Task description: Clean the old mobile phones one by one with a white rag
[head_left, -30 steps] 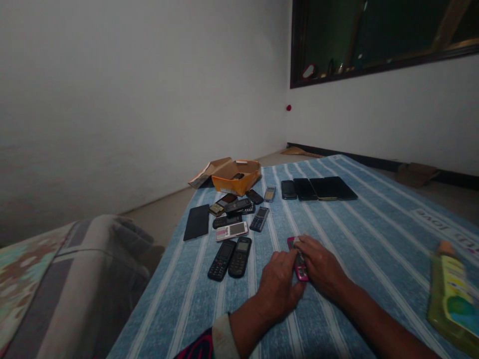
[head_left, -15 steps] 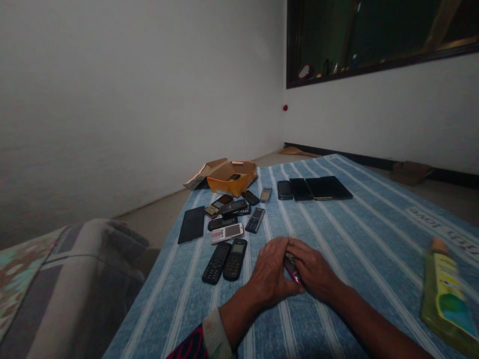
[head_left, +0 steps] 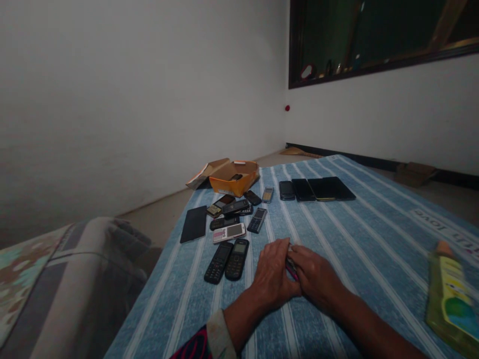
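While gripping a pink phone (head_left: 292, 269) between the left hand (head_left: 273, 274) and the right hand (head_left: 316, 271), now covering far more of it than a second ago — back then showing keys and a good length of pink edge, now down to a narrow strip in the gap between the hands. Probably meaning a closer, firmer two-handed hold rather than any letting go. Curled inward from both sides, with fingers bent over the phone; hard to tell the exact set of the fingertips, partly hidden. Held low, on or just above the striped cloth (head_left: 359, 249) — impossible to say which. Beyond the hands and off to their left, an orange box (head_left: 234, 187), open at the top, with a flap (head_left: 209, 173) folded outward and a dark phone (head_left: 236, 177) lying inside. Well to the right of the right hand, a bottle (head_left: 451, 299) with yellow-green liquid in it. Just left of the left hand, two black keypad phones (head_left: 236, 259) side by side; past them, a loose phone cluster (head_left: 235, 207), partly overlapping, with a flat black slab (head_left: 193, 224) at its outer side. Straight beyond the right hand, a row of dark-screened devices (head_left: 325, 188).
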Motion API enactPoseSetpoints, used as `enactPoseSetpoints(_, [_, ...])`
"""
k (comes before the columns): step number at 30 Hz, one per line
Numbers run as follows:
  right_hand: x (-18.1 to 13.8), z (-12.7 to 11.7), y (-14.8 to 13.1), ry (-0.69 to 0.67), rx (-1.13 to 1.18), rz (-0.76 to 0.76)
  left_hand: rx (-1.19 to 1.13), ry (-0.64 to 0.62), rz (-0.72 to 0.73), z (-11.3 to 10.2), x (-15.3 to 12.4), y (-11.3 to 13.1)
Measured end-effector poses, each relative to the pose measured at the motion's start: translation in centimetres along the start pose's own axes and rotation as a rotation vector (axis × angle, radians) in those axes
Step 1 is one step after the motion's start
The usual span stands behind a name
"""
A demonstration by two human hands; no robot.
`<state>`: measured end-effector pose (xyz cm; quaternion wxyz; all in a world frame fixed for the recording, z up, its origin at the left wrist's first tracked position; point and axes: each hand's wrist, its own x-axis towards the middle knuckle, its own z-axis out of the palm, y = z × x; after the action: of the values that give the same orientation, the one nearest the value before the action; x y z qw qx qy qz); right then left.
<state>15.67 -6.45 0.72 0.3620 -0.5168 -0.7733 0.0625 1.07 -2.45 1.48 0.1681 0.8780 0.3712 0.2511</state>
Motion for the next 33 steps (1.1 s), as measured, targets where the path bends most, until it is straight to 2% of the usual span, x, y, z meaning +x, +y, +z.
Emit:
enactPoseSetpoints(5, [-0.4,0.1,-0.7,-0.026,-0.156,0.006,0.038,0.066,-0.052,0.3,-0.2,0.3])
enactPoseSetpoints(10, [-0.8,0.2,-1.0,-0.045,-0.188,0.025,0.065,0.09,-0.115,0.3,-0.3,0.8])
enactPoseSetpoints(21, [-0.3,1.5,-0.3,0.018,-0.045,-0.105,0.158,0.08,-0.106,0.7,-0.6,0.4])
enactPoseSetpoints(27, [-0.4,0.1,-1.3,-0.065,-0.102,0.007,0.141,0.049,-0.144,0.2,-0.5,0.9])
enactPoseSetpoints(33, [-0.5,0.3,-1.5,-0.027,-0.146,0.003,0.16,0.028,-0.183,0.1,-0.6,1.2])
